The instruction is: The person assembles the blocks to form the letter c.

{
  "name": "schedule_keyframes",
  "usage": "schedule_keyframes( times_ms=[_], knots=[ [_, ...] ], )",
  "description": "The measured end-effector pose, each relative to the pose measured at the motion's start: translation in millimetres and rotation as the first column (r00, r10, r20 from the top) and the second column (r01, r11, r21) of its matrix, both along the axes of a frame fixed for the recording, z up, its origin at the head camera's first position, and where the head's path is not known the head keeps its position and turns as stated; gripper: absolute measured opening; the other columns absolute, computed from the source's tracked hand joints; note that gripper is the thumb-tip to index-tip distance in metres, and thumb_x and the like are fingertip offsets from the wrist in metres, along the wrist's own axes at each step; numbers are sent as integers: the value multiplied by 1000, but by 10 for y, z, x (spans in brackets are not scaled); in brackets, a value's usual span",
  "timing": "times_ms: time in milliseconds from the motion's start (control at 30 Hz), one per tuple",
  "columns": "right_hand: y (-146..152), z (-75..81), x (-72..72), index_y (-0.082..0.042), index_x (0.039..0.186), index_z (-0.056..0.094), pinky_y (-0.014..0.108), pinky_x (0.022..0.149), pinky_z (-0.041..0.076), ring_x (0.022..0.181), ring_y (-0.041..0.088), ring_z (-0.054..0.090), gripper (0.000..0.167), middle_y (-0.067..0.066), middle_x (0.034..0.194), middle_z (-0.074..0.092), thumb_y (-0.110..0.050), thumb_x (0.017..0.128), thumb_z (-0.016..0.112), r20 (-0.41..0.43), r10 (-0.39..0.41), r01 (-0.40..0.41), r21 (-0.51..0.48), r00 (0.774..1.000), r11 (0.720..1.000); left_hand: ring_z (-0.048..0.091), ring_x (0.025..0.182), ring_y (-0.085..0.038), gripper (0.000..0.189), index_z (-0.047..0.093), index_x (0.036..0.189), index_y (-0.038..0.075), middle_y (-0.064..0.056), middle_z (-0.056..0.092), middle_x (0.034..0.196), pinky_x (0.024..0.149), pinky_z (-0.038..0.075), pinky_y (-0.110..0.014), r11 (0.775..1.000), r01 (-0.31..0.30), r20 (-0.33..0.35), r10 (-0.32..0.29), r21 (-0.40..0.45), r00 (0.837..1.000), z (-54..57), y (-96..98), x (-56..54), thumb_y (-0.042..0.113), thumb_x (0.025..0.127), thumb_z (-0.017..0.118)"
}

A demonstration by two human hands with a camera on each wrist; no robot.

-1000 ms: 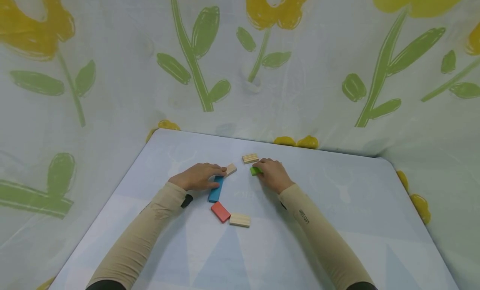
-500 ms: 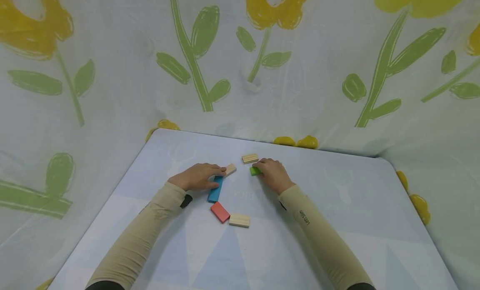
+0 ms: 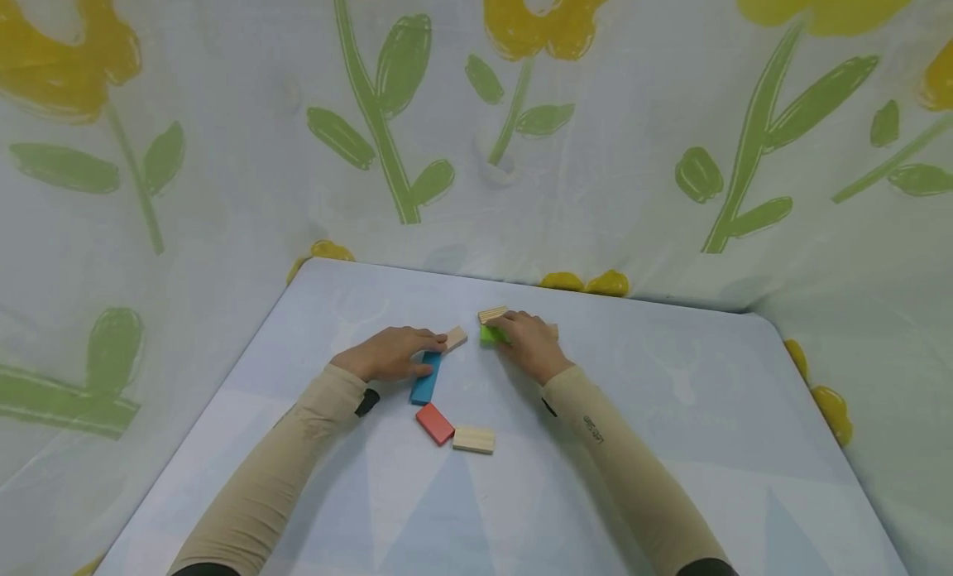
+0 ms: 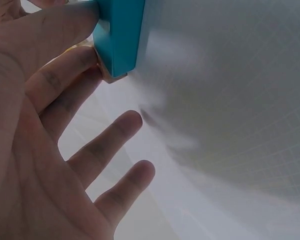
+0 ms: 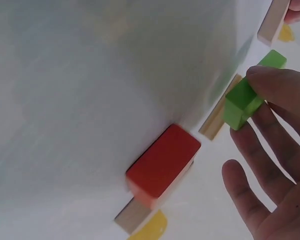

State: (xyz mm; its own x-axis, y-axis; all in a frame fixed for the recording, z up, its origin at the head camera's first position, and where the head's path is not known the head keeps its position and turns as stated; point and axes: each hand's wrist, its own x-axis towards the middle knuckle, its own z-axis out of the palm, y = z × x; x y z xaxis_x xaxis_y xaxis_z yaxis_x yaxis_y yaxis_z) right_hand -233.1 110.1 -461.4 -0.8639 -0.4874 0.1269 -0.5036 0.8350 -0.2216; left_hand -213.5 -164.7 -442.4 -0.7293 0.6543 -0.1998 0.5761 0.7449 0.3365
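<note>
My left hand (image 3: 392,352) lies over the row, its thumb against the long blue block (image 3: 426,379). In the left wrist view its fore and middle fingertips reach the pale wooden block (image 3: 457,338) behind the blue block (image 4: 121,37); the ring and little fingers extend free. My right hand (image 3: 530,343) pinches a green block (image 5: 247,97) between thumb and fingers. In the head view the green block (image 3: 492,335) is just in front of a striped wooden block (image 3: 492,314). A red block (image 5: 163,167) shows near the right hand in the right wrist view.
Closer to the person, a red block (image 3: 435,424) meets the corner of a wooden block (image 3: 473,439) on the white and pale blue tabletop (image 3: 633,477). Another wooden piece (image 3: 553,331) peeks out right of my right hand. A flower-printed curtain (image 3: 596,170) rises behind the table.
My right hand has moved a little left with the green block, which now overlaps the front of the striped block. A wooden end appears to the hand's right. My left hand stays put.
</note>
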Motion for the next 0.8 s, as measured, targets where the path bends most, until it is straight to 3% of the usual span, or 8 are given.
schedule_keyframes(
  times_ms=[333,800],
  knots=[
    [-146,-31,-33,-16,129,71,44,99,51,116,23,64,37,4,126,69,-18,92,77,33,15,-16,30,999,999,45,141,-32,47,59,143,10,-6,49,154,114,38,-50,1000,28,-20,-28,13,999,-29,-25,-28,26,100,66],
    [-146,-85,-65,-17,121,74,44,97,52,113,22,64,33,2,123,70,-20,89,80,11,14,-14,29,1000,999,47,140,-31,50,58,145,10,-6,50,153,114,39,-49,999,32,-32,-32,8,999,-29,-27,-37,28,99,67]
  ],
)
